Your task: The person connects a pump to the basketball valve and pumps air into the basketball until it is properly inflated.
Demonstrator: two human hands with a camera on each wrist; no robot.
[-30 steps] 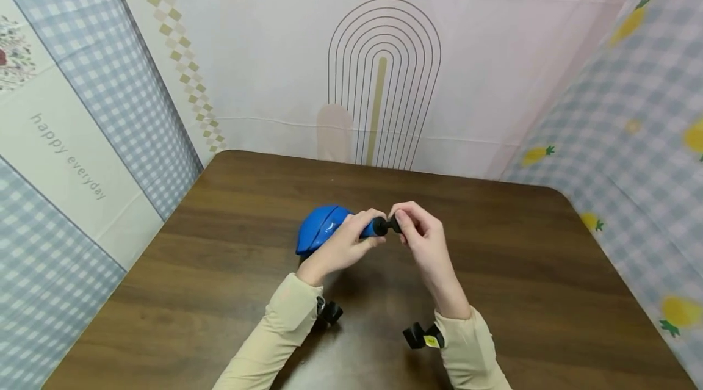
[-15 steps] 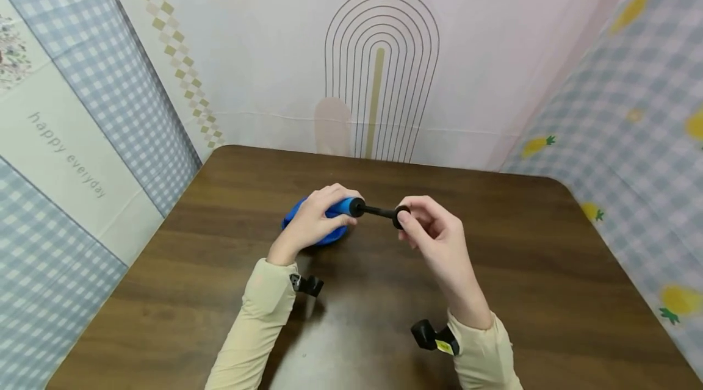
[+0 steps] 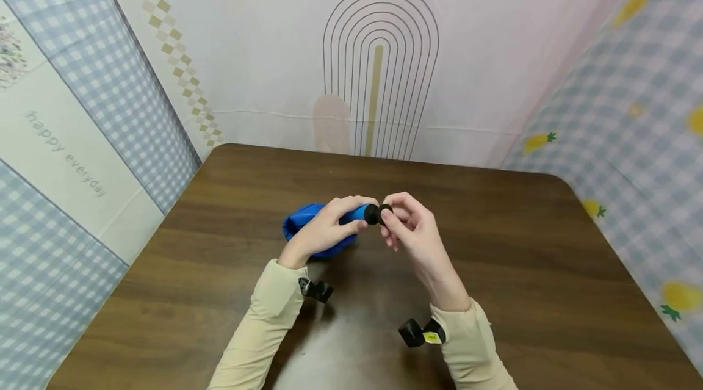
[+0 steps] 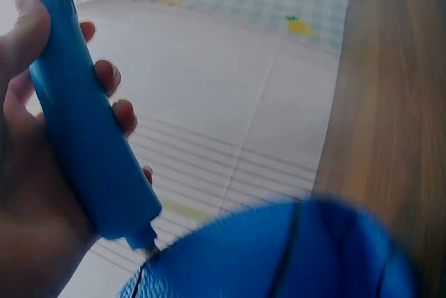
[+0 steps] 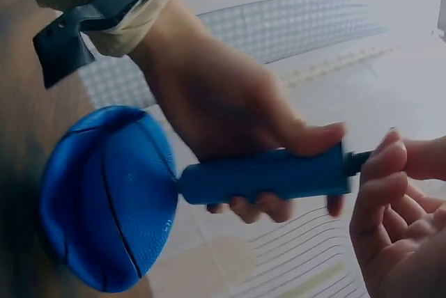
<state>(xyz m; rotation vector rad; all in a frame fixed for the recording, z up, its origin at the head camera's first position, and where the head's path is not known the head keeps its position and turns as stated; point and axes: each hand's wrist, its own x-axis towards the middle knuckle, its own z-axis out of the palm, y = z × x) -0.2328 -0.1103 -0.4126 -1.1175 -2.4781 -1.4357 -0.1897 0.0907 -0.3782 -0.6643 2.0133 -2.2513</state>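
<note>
My left hand [image 3: 324, 228] grips the blue barrel of a hand pump [image 3: 356, 214], its fingers wrapped around it. The pump's nozzle end meets a blue ball [image 5: 111, 197] with black seam lines and a pebbled skin. Dented and partly collapsed, the ball [image 3: 299, 219] hangs behind the left hand in the head view. At the other end, my right hand [image 3: 414, 234] pinches the black pump handle [image 3: 385, 214] between thumb and fingers. Little of the rod shows between handle and barrel. In the left wrist view the nozzle touches the ball [image 4: 279, 260].
A brown wooden table [image 3: 522, 268] lies under both hands. Patterned cloth [image 3: 263, 60] hangs behind it and along both sides. Each wrist carries a small black camera, such as the right one [image 3: 412, 333].
The right hand first drew the pump handle out to the right, baring the long black rod, then moved it back against the barrel. The left hand shifted left, then slightly right, with the ball.
</note>
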